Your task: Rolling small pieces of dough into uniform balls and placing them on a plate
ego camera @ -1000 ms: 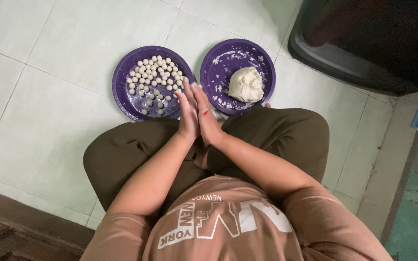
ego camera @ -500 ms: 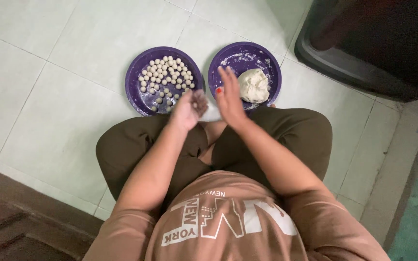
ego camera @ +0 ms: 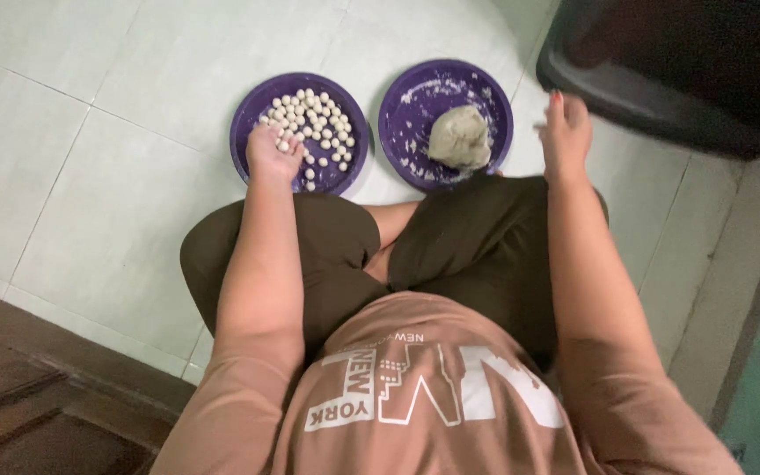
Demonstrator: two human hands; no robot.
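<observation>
The pale tiled floor [ego camera: 90, 176] fills most of the view, with a dark bin-like container [ego camera: 679, 62] in the upper right corner. The person sits cross-legged at the lower centre, and two purple plates lie on the floor just beyond the knees. The left plate [ego camera: 248, 119], upper left of centre, carries a scatter of small dough balls [ego camera: 314, 114]. The right plate [ego camera: 415, 105], just beside it, is dusted with flour and holds one grey-white dough lump [ego camera: 459, 136] towards its right side.

The left hand [ego camera: 274, 154] rests on the near edge of the left plate, fingers curled down among the balls. Whether it has a ball under them or has let one go cannot be told. The right hand [ego camera: 565, 132] is open and empty (a little blurred), raised over the floor to the right of the lump's plate and touching nothing.

The step in hand looks like a rolled ball going in with the others. Any further ball would call for a pinch off the lump, which lies nearer the open right hand.

Half a second earlier both hands were close together over the lap, between the two plates; now they are well apart, the left on the ball plate and the right swung out past the lump.
</observation>
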